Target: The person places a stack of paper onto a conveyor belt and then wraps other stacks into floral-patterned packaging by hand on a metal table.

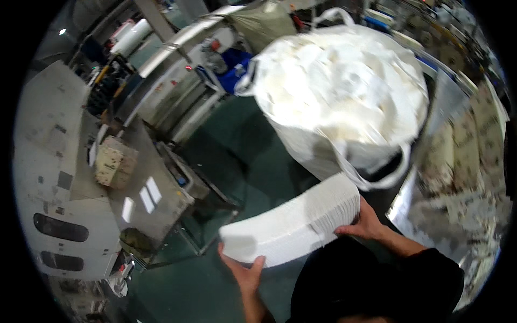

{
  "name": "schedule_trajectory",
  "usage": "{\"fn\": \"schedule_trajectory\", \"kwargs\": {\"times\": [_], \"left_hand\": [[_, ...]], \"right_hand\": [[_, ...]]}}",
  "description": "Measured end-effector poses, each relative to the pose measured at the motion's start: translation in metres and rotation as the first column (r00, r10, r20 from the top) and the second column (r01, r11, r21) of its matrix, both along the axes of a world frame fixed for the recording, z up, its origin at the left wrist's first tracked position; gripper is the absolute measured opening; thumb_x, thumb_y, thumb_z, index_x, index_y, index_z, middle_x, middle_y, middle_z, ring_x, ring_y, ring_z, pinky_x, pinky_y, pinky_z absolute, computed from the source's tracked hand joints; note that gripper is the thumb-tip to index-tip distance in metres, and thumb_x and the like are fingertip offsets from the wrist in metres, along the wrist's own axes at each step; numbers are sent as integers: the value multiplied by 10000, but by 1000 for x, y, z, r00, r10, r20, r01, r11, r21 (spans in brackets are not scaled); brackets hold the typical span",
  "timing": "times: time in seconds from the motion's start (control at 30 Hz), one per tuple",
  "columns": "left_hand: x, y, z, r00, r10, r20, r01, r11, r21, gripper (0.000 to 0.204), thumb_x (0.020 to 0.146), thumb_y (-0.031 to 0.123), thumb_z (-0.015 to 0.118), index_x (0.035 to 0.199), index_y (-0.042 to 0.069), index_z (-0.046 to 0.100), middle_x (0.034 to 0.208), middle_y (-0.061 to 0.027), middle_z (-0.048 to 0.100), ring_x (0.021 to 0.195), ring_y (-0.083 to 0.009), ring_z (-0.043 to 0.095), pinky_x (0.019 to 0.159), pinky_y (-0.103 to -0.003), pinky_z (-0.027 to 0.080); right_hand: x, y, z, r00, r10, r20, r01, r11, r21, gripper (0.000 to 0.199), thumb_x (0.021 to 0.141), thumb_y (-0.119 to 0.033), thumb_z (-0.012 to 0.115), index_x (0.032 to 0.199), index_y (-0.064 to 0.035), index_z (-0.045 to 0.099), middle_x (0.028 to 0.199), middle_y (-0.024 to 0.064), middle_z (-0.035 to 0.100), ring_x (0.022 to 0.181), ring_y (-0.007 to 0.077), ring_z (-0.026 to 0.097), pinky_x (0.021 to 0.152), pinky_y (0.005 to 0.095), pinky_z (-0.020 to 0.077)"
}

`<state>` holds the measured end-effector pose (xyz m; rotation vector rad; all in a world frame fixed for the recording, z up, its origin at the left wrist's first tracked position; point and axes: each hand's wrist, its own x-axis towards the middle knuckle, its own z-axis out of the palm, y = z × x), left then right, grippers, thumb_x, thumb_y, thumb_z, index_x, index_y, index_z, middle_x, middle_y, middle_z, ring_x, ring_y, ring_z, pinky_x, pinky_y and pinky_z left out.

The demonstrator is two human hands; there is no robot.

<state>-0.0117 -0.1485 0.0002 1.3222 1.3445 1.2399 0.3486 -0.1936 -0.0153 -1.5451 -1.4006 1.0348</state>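
A long stack of white paper sheets (291,223), apparently folded towels or tissues, is held between my two hands in front of my body. My left hand (245,272) grips its left end, thumb on the near side. At the other end my right hand (363,220) is closed round the edge, thumb toward me. The stack bows slightly and tilts upward to the right. Just beyond it stands a big white bulk bag (307,151), heaped with crumpled white paper (344,81). One loop handle (371,183) of the bag hangs close to the stack's right end.
At left is a metal table (156,215) with a stained block (116,161) and several white strips, beside a large grey machine panel (48,177). A blue bag (234,70) lies beyond. Crumpled packaging sheets (458,145) cover a surface at right. The floor (231,140) is dark green.
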Motion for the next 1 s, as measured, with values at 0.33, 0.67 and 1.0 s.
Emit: {"fn": "schedule_trajectory", "kwargs": {"times": [0.33, 0.67, 1.0], "left_hand": [[-27, 300, 16, 1000, 4, -7, -5, 997, -83, 1087, 765, 175, 816, 1561, -19, 101, 1450, -221, 386, 1320, -308, 417, 1131, -435, 317], [-88, 653, -53, 1000, 28, -5, -28, 997, -74, 1066, 781, 117, 802, 1583, 30, 107, 1478, -232, 388, 1319, -330, 428, 1143, -433, 317], [-194, 1002, 17, 993, 75, -89, -71, 997, 38, 956, 839, 96, 741, 1581, 11, 143, 1508, -218, 367, 1367, -312, 379, 1160, -404, 274]], "right_hand": [[-36, 333, 26, 997, 54, 60, -49, 995, -84, 1104, 707, -356, 910, 1550, -23, 280, 1426, 206, 523, 1317, 337, 516, 1119, 430, 393], [-96, 700, 26, 989, 86, 122, -79, 995, -61, 1058, 729, -358, 876, 1549, -30, 293, 1443, 223, 517, 1341, 347, 502, 1133, 417, 375], [-181, 1082, 61, 969, 234, 84, -239, 969, 56, 1030, 807, -468, 808, 1574, -66, 250, 1446, 228, 507, 1302, 337, 536, 1090, 415, 407]]}}
